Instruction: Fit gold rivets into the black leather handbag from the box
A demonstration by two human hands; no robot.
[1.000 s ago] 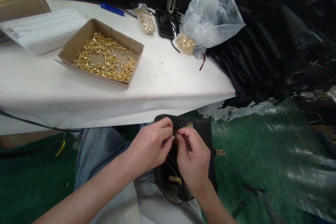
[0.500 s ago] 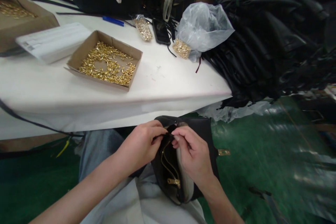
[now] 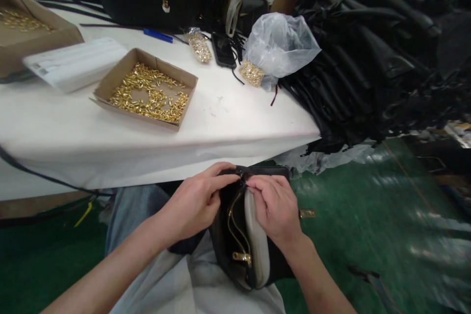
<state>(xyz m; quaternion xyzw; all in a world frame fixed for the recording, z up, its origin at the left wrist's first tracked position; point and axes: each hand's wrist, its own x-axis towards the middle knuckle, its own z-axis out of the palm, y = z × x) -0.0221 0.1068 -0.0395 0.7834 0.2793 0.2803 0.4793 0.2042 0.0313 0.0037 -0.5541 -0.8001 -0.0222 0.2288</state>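
Note:
A black handbag [image 3: 221, 250] stands tilted in my lap with its mouth gaping towards me. Inside it shows a gold-toothed zipper [image 3: 235, 230] with a gold zipper pull [image 3: 241, 257]. My left hand [image 3: 198, 201] reaches to the bag's far end, index finger stretched onto the rim and thumb apart from it. Across from it, my right hand [image 3: 274, 206] pinches the rim at the same corner, beside the pale padded edge [image 3: 257, 243]. Whatever small part lies between the fingertips is too dark to make out. A gold clasp [image 3: 307, 213] sticks out on the right.
On the white table [image 3: 221, 117] are a cardboard tray [image 3: 106, 78] of small gold fittings, a white box [image 3: 77, 61], a blue pen [image 3: 158, 35], a phone [image 3: 223, 50] and a clear plastic bag [image 3: 281, 41]. Black bag parts [image 3: 353, 73] are heaped at the right.
My left thumb has come away from the rim, and its index finger has straightened along it. My right hand stays at the corner, pinching. The view has shifted slightly.

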